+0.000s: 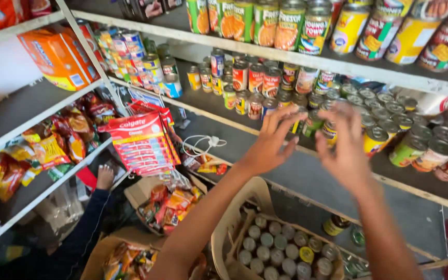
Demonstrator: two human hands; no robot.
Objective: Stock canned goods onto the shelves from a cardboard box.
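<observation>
Both hands reaching up to the middle grey shelf [307,171], at the cluster of small metal tins with green and yellow labels [315,122] near its front edge. Left hand [270,142] spreading its fingers, nothing in it, fingertips just at the tins. Right hand [346,145] also open, fingers slightly blurred, right beside the same tins; cannot tell if it is touching one.

Progress, judging from layout: shelf is already carrying many tins, packed toward the back and the right of that cluster. Open tan cardboard carton [224,233] below the shelf is still holding a full layer of silver-lidded tins [278,251], so a lot is looking undone. A couple of loose tins [335,224] are sitting on the lower shelf beside the carton.

Room: bare strip of shelf showing in front of and left of the cluster, where a white cable [200,144] is lying. Shelf lip is close to the front tins. Red flat toothpaste packs [141,142] are hanging left of the cluster. Another person's dark-sleeved arm [86,228] is working lower left, well apart.
</observation>
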